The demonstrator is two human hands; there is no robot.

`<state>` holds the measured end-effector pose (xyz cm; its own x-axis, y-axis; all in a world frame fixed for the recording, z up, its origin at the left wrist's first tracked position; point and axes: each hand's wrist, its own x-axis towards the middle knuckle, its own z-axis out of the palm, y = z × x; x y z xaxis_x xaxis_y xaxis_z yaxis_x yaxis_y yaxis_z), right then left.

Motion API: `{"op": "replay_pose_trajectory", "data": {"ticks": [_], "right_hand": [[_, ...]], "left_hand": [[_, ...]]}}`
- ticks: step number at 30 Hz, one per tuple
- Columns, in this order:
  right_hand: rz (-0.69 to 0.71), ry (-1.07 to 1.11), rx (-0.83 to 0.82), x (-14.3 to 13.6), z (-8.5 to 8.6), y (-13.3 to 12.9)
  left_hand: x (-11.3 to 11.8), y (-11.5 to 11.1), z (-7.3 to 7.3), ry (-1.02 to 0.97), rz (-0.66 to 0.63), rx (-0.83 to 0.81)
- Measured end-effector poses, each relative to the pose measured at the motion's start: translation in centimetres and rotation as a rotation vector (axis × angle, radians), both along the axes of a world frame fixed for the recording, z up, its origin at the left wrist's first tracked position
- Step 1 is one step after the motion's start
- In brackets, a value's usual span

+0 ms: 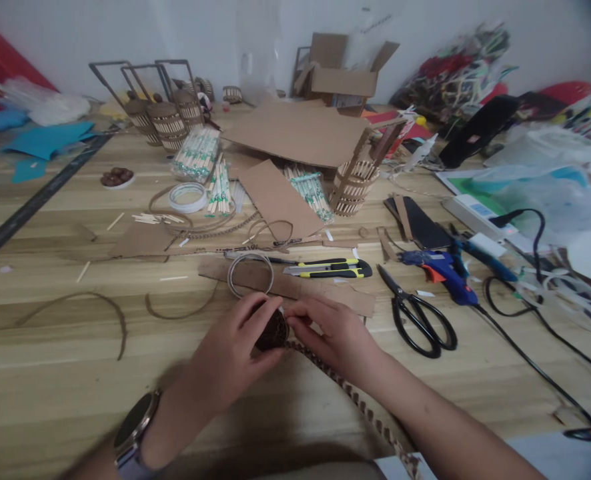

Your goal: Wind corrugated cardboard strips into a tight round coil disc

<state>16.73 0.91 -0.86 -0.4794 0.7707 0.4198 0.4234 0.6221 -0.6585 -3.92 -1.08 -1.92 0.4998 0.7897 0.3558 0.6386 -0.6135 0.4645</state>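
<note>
My left hand (pixel 225 347), a watch on its wrist, is closed around a small dark brown coil (pixel 274 331) that looks like rolled corrugated cardboard. The fingertips of my right hand (pixel 333 330) pinch at the coil's right edge, where a long brown notched strip (pixel 358 400) meets it. That strip trails under my right forearm side toward the front edge of the table. Just beyond my left fingers stands a tape ring (pixel 250 275), by a flat cardboard strip (pixel 295 288). Part of the coil is hidden by my fingers.
Black-handled scissors (pixel 418 317), a yellow-black utility knife (pixel 330 269) and a blue glue gun (pixel 443 270) with a cord lie ahead and right. Farther back are bucket-shaped models (pixel 358 180), cardboard sheets (pixel 295 137), stick bundles (pixel 195 153) and a white tape roll (pixel 187 198).
</note>
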Motion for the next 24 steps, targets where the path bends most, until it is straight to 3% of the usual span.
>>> {"op": "replay_pose_trajectory", "data": {"ticks": [10,20,24], "right_hand": [[-0.013,-0.05,0.042,0.1,0.1,0.2],[-0.046,-0.138,0.236,0.2,0.7,0.3],[-0.145,-0.194,0.298,0.8,0.9,0.8]], "left_hand": [[-0.1,0.1,-0.1,-0.017,0.009,-0.056],[0.3,0.1,0.4,-0.085,0.079,-0.142],[0.3,0.2,1.0,-0.095,0.06,-0.197]]}}
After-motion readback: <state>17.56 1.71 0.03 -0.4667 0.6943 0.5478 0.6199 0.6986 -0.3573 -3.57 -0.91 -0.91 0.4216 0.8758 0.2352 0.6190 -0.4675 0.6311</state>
